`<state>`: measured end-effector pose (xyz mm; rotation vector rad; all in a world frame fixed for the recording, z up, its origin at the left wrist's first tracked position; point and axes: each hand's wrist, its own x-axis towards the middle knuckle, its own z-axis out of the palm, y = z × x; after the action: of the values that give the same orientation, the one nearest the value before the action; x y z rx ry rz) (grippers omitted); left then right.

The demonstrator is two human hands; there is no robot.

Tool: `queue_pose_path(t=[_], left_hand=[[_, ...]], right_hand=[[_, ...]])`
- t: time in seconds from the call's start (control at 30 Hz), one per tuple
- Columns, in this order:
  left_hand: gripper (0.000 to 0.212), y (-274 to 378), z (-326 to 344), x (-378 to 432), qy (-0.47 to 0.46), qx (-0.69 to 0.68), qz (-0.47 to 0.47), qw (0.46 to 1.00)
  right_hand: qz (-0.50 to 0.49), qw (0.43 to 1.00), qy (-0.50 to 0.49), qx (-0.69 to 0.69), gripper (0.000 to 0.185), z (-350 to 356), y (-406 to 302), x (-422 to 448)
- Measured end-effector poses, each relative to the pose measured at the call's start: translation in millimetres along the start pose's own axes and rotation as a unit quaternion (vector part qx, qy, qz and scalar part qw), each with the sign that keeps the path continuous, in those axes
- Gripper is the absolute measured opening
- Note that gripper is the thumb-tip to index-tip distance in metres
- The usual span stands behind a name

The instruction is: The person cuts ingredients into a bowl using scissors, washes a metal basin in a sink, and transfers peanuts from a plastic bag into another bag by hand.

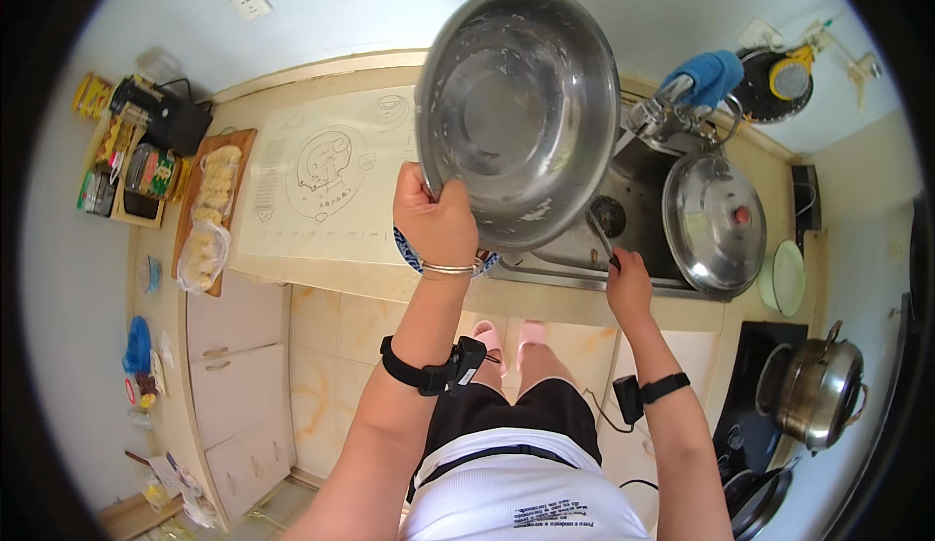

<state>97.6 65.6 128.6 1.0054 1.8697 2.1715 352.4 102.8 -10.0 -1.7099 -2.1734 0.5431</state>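
My left hand (438, 223) grips the near rim of a large stainless steel basin (504, 110). The basin is tipped up so its inside faces me, with pale residue streaked over its wall. Below it and to the right, my right hand (630, 282) holds a slim metal utensil (600, 233) with a dark handle, possibly a knife. Its tip is above the sink (643, 249), near the drain strainer (608, 215). Under my left hand, a blue-patterned dish (406, 250) is mostly hidden. A domed metal lid (714, 219) with a red knob leans at the sink's right end.
A printed pastry mat (329, 176) covers the counter to the left, beside a wooden board (237, 198) bearing pale dough-like pieces. A faucet (661, 106) draped with a blue cloth (705, 77) rises behind the sink. At right are a pale green basin (787, 278) and a steel pot (818, 393).
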Motion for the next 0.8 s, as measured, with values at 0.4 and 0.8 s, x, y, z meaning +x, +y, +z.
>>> queue_pose_path(t=[0.4, 0.8], left_hand=[[0.029, 4, -118, -12, 0.152, -0.25, -0.326, 0.899], [0.029, 28, -281, -15, 0.293, -0.213, -0.292, 0.885]], right_hand=[[0.173, 0.757, -0.07, 0.626, 0.018, -75, -68, 46], [0.031, 0.73, -0.281, 0.622, 0.017, -31, -260, 12]])
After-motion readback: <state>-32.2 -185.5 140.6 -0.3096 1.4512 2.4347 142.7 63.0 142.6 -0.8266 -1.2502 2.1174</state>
